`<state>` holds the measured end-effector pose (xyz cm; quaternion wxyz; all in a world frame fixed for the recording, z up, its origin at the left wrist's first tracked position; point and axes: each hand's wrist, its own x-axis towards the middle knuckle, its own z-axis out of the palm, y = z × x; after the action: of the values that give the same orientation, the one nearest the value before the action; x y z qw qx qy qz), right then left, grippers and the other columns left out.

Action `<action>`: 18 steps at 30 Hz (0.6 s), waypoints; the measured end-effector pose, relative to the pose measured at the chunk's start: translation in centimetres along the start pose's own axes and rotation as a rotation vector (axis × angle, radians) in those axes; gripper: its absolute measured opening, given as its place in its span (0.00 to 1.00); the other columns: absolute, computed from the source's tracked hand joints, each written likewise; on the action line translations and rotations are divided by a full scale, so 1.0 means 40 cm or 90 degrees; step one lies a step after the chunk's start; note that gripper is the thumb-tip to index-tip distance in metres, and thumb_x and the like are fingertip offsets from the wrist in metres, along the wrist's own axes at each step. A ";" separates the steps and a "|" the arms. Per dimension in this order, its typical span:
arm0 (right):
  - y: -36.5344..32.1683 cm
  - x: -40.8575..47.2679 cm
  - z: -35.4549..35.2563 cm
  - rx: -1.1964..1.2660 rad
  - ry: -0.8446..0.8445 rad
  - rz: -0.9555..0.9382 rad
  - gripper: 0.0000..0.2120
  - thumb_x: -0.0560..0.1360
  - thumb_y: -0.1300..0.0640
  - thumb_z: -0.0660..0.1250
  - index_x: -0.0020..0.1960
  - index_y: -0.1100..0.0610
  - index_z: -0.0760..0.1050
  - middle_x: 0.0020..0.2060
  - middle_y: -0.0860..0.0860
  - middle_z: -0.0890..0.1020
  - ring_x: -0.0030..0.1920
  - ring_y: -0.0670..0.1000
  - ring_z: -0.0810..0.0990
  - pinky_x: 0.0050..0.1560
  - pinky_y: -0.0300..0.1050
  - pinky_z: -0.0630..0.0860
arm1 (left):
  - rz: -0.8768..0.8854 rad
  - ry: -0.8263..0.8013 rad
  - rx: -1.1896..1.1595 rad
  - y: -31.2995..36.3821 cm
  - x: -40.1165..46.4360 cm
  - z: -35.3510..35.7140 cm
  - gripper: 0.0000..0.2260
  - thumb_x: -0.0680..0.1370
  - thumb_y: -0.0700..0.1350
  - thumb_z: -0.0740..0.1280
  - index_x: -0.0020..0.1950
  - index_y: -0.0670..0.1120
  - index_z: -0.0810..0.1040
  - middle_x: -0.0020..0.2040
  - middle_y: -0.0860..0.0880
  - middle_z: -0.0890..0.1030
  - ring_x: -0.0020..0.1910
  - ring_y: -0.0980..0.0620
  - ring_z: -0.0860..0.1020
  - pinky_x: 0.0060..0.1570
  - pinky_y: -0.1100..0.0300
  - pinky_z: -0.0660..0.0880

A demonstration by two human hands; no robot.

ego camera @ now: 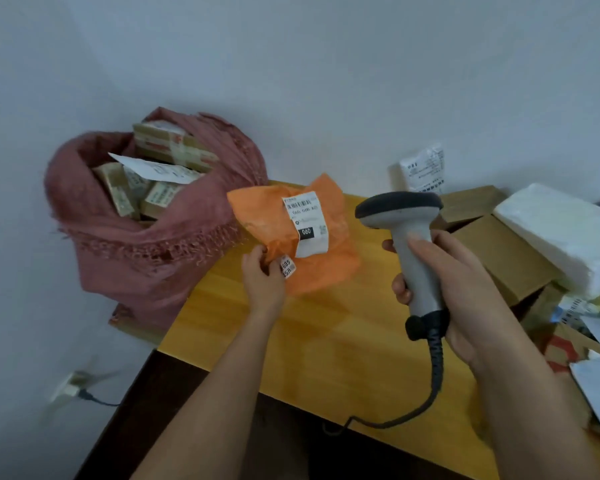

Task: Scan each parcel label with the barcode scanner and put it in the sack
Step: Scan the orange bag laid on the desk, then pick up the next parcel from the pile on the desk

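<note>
Sack (146, 244) sits left of frame beside the tabletop (326, 341); parcel (291, 233) at centre, scanner (409, 244) to its right, boxes (499, 251) at far right.

Head cam looks fwd and down, close over yellow table (326, 341), wall behind.

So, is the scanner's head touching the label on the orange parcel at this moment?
Apart. The head view shows the barcode scanner held in the right hand, with bare yellow table visible between its head and the label on the orange parcel.
</note>
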<state>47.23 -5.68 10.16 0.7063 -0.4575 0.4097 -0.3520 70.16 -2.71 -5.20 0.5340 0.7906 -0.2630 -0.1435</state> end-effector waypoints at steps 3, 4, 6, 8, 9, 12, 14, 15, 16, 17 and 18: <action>-0.026 0.017 0.065 0.016 -0.031 -0.030 0.11 0.79 0.53 0.67 0.58 0.56 0.75 0.53 0.55 0.83 0.30 0.51 0.77 0.30 0.40 0.75 | 0.018 0.116 -0.023 0.069 0.092 -0.103 0.03 0.79 0.36 0.65 0.46 0.41 0.72 0.49 0.39 0.75 0.44 0.46 0.73 0.44 0.58 0.70; -0.034 0.021 0.084 0.018 -0.040 -0.038 0.11 0.78 0.53 0.67 0.58 0.56 0.75 0.53 0.55 0.83 0.30 0.51 0.77 0.30 0.40 0.75 | 0.018 0.155 -0.033 0.089 0.125 -0.134 0.03 0.78 0.37 0.65 0.46 0.40 0.72 0.49 0.37 0.76 0.46 0.42 0.74 0.46 0.53 0.72; -0.045 0.027 0.116 0.013 -0.059 -0.049 0.13 0.78 0.52 0.67 0.59 0.56 0.75 0.53 0.55 0.83 0.31 0.51 0.78 0.30 0.41 0.75 | 0.000 0.219 -0.068 0.127 0.186 -0.189 0.02 0.78 0.37 0.65 0.47 0.42 0.73 0.50 0.38 0.78 0.49 0.41 0.76 0.51 0.47 0.74; -0.048 0.028 0.134 0.009 -0.078 -0.052 0.15 0.75 0.50 0.69 0.59 0.56 0.76 0.53 0.54 0.83 0.31 0.52 0.78 0.31 0.41 0.75 | -0.030 0.279 -0.112 0.157 0.248 -0.233 0.02 0.79 0.38 0.65 0.51 0.42 0.76 0.53 0.40 0.79 0.50 0.44 0.77 0.54 0.50 0.75; -0.047 0.027 0.138 0.007 -0.083 -0.052 0.16 0.74 0.50 0.69 0.59 0.56 0.76 0.53 0.54 0.83 0.31 0.52 0.78 0.31 0.41 0.75 | -0.051 0.298 -0.134 0.169 0.279 -0.249 0.07 0.79 0.39 0.66 0.56 0.41 0.76 0.55 0.41 0.79 0.51 0.46 0.77 0.55 0.52 0.76; -0.041 0.022 0.126 -0.008 -0.075 -0.050 0.13 0.77 0.52 0.68 0.59 0.55 0.76 0.52 0.52 0.84 0.31 0.51 0.78 0.31 0.41 0.75 | -0.085 0.299 -0.184 0.191 0.343 -0.274 0.26 0.75 0.38 0.69 0.71 0.39 0.66 0.67 0.40 0.70 0.63 0.48 0.73 0.63 0.55 0.73; -0.038 0.020 0.107 -0.010 -0.055 -0.044 0.14 0.76 0.51 0.69 0.59 0.55 0.76 0.52 0.52 0.84 0.31 0.51 0.78 0.31 0.40 0.75 | -0.076 0.289 -0.181 0.196 0.343 -0.253 0.33 0.74 0.36 0.69 0.75 0.40 0.58 0.72 0.39 0.62 0.66 0.46 0.70 0.64 0.59 0.72; -0.037 0.019 0.095 -0.010 -0.045 -0.040 0.16 0.74 0.49 0.69 0.59 0.55 0.76 0.52 0.52 0.84 0.31 0.51 0.78 0.31 0.40 0.76 | -0.066 0.283 -0.165 0.198 0.328 -0.231 0.33 0.74 0.36 0.68 0.75 0.40 0.57 0.71 0.41 0.59 0.63 0.47 0.70 0.59 0.66 0.73; -0.037 0.017 0.081 -0.011 -0.035 -0.038 0.17 0.73 0.48 0.69 0.59 0.55 0.76 0.52 0.52 0.84 0.31 0.51 0.78 0.31 0.40 0.76 | -0.059 0.274 -0.146 0.200 0.305 -0.202 0.31 0.75 0.35 0.66 0.75 0.41 0.58 0.70 0.43 0.58 0.58 0.50 0.71 0.50 0.75 0.72; -0.037 0.014 0.066 -0.009 -0.025 -0.037 0.18 0.72 0.48 0.70 0.59 0.55 0.76 0.53 0.52 0.84 0.31 0.51 0.78 0.31 0.41 0.76 | -0.055 0.261 -0.131 0.201 0.278 -0.168 0.29 0.75 0.34 0.65 0.74 0.41 0.59 0.68 0.44 0.57 0.52 0.54 0.70 0.43 0.81 0.68; -0.037 0.011 0.047 -0.006 -0.014 -0.037 0.19 0.71 0.47 0.70 0.58 0.55 0.76 0.52 0.53 0.84 0.31 0.51 0.78 0.31 0.41 0.76 | -0.055 0.244 -0.120 0.200 0.250 -0.133 0.27 0.75 0.33 0.64 0.73 0.40 0.60 0.68 0.43 0.56 0.48 0.56 0.69 0.38 0.83 0.66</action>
<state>48.93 -5.91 11.90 0.6981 -0.4762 0.3904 -0.3654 78.97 -6.62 4.76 0.6391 0.7606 -0.1079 -0.0377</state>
